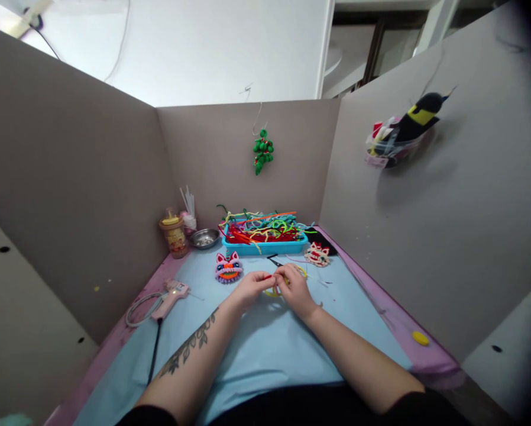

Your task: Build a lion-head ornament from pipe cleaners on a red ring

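Note:
Over the middle of the blue-covered table, my left hand (251, 287) and my right hand (293, 291) meet at the fingertips, both closed in a pinch. A small red bit (268, 277) shows between them, too small to name. Beneath and behind the hands lies a tool with yellow loop handles (272, 293) and dark tips, partly covered by my fingers. Left of my left hand sits a pink and orange lion-head figure (229, 269) of fuzzy stems. Beyond my right hand is a cream and red figure (317, 254) of similar make.
A blue tray (265, 247) heaped with colourful pipe cleaners stands at the back. Left are a metal bowl (204, 238), a lidded cup (175, 236) and a corded pink glue gun (171, 299). A yellow disc (420, 338) lies right. Grey panels (248, 189) enclose the table; a green ornament (263, 152) hangs behind.

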`<state>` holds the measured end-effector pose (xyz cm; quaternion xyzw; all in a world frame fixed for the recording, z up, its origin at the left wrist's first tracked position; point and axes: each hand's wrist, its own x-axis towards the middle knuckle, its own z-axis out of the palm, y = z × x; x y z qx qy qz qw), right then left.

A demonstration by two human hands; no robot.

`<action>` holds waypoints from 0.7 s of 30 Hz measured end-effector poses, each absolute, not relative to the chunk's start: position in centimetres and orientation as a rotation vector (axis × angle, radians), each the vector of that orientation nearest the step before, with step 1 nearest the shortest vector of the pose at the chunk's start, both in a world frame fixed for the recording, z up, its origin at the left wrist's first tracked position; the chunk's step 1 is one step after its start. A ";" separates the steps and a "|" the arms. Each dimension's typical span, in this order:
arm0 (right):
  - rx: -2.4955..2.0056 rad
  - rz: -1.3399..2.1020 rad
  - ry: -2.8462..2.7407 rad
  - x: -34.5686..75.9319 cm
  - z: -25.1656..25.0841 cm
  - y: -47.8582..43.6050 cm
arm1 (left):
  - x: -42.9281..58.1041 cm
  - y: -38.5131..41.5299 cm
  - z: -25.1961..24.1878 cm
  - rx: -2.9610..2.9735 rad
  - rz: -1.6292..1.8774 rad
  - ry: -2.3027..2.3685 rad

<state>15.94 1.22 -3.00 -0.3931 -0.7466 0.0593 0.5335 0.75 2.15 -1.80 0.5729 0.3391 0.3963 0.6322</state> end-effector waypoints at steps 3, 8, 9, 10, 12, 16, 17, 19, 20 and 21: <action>-0.893 0.182 -1.768 16.0 -3.0 1.3 | 0.7 2.1 -1.5 1.221 0.899 0.791; -0.842 0.218 -1.766 16.0 -2.9 1.1 | 0.5 2.1 -1.3 1.187 0.865 0.734; -0.836 0.216 -1.773 16.0 -2.9 1.1 | 0.4 2.1 -1.3 1.188 0.863 0.727; -0.833 0.213 -1.781 16.0 -2.9 1.1 | 0.4 2.1 -1.3 1.186 0.859 0.725; -0.829 0.204 -1.789 16.0 -2.9 1.1 | 0.3 2.1 -1.3 1.181 0.851 0.730; -0.829 0.202 -1.778 16.0 -2.9 1.1 | 0.3 2.3 -1.4 1.180 0.852 0.734; -0.830 0.207 -1.777 16.0 -2.9 1.2 | 0.2 2.3 -1.4 1.187 0.852 0.736; -0.828 0.218 -1.782 16.0 -3.0 1.3 | 0.2 2.4 -1.5 1.215 0.853 0.742; -0.826 0.222 -1.784 16.1 -3.0 1.3 | 0.2 2.4 -1.5 1.234 0.858 0.747; -0.823 0.226 -1.786 16.1 -3.0 1.3 | 0.1 2.4 -1.5 1.255 0.866 0.750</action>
